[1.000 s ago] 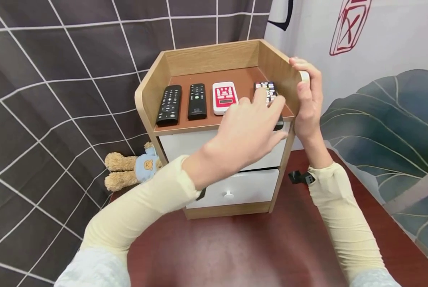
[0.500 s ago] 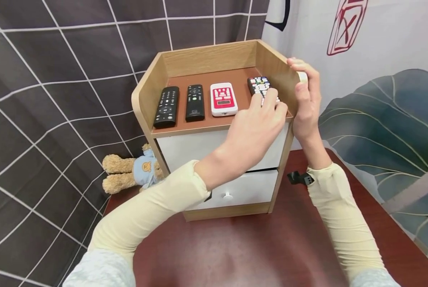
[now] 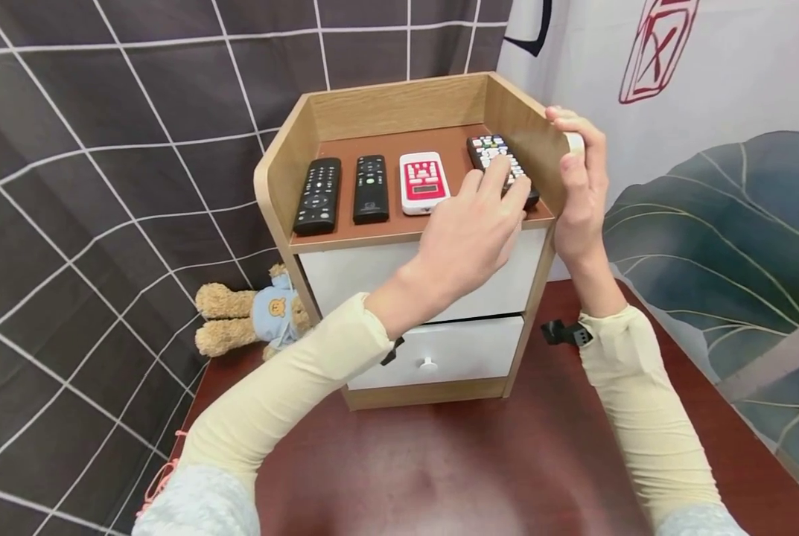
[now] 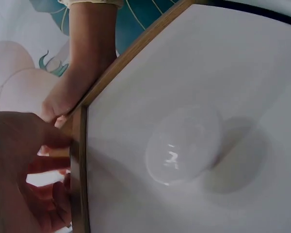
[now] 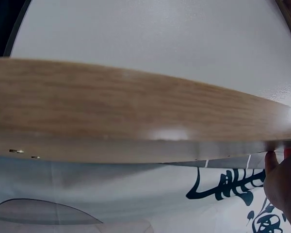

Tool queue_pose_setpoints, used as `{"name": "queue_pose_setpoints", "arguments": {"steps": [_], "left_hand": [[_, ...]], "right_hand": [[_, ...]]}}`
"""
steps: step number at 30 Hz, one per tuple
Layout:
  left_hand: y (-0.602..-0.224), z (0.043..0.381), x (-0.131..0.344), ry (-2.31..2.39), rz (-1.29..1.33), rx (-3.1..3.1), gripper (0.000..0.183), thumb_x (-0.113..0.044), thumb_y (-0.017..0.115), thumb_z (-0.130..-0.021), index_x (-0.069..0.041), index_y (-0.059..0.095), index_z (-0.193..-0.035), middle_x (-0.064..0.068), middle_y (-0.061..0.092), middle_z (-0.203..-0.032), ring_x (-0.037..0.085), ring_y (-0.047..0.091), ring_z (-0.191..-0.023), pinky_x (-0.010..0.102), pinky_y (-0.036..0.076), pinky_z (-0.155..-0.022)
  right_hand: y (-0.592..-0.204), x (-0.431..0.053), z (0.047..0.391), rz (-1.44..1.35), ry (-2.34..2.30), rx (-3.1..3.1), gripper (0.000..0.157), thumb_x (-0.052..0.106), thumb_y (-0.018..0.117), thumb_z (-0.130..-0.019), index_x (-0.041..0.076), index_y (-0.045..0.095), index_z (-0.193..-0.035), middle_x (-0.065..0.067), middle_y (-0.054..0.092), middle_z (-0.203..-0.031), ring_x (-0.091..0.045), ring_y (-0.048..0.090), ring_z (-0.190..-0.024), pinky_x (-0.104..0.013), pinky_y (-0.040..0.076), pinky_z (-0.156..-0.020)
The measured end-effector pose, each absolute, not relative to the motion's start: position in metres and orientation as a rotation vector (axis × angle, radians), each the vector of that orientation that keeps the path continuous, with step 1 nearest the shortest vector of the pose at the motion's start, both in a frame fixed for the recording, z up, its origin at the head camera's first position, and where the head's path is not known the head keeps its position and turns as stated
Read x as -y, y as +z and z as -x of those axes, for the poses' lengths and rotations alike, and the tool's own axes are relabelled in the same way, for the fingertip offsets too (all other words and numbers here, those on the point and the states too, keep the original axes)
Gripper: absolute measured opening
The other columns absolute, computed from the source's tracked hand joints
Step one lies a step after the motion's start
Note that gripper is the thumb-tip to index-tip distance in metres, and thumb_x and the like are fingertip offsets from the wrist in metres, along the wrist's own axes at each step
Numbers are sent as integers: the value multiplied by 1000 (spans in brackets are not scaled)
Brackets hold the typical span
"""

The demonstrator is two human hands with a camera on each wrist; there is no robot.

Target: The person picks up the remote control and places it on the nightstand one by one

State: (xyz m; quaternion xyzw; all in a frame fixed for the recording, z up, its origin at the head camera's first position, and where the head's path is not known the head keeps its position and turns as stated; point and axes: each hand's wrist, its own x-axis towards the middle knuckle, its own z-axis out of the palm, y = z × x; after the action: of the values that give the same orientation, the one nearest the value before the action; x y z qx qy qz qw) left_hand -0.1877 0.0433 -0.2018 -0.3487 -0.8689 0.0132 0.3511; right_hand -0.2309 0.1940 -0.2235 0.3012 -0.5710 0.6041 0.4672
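My left hand [image 3: 469, 234] reaches over the front of a small cabinet [image 3: 399, 238]. Its fingertips rest on a black remote control [image 3: 489, 149] with pale buttons, lying at the right of the brown top. Part of this remote is covered by the fingers, and the thumb is hidden in the head view. My right hand [image 3: 581, 186] grips the front edge of the cabinet's right side panel [image 3: 523, 134]. Left of the covered remote lie a white-and-red remote [image 3: 424, 182], a slim black remote [image 3: 371, 190] and a larger black remote [image 3: 319, 195], side by side.
The cabinet has two white drawers; the lower one [image 3: 466, 350] shows a white knob [image 3: 428, 364]. A teddy bear [image 3: 275, 309] in blue lies left of it on the reddish table [image 3: 406, 461]. A dark checked curtain [image 3: 138, 149] hangs behind and left.
The near end of the right-hand remote has come back from the front edge onto the top, and it now lies slanted near the side panel. The left fingers have shifted along it; the right hand stays.
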Motion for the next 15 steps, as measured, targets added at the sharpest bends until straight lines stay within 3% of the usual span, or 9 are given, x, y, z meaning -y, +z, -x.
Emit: {"name": "queue_pose_setpoints", "arguments": {"steps": [6, 11, 15], "left_hand": [[-212, 185, -26, -227, 1116, 2057, 31, -25, 53, -98, -16, 62, -126, 7, 56, -121, 19, 57, -90, 25, 46, -55], [-230, 177, 5, -400, 1315, 1838, 28, -19, 62, -93, -11, 69, -120, 7, 63, -113, 16, 58, -93, 22, 49, -63], [-250, 175, 47, -486, 1298, 1739, 25, -16, 67, -89, -8, 71, -112, 9, 67, -104, 19, 63, -89, 24, 53, -66]], "right_hand": [[-227, -215, 229, -708, 1582, 1473, 35, 14, 44, -93, 8, 58, -124, -9, 54, -143, -25, 44, -136, -31, 30, -110], [-243, -235, 218, -696, 1664, 1432, 41, 13, 49, -91, 7, 52, -132, -11, 53, -142, -27, 46, -131, -31, 34, -106], [-262, -254, 212, -711, 1668, 1464, 41, 13, 49, -94, 5, 49, -134, -9, 56, -137, -27, 49, -128, -32, 34, -109]]}}
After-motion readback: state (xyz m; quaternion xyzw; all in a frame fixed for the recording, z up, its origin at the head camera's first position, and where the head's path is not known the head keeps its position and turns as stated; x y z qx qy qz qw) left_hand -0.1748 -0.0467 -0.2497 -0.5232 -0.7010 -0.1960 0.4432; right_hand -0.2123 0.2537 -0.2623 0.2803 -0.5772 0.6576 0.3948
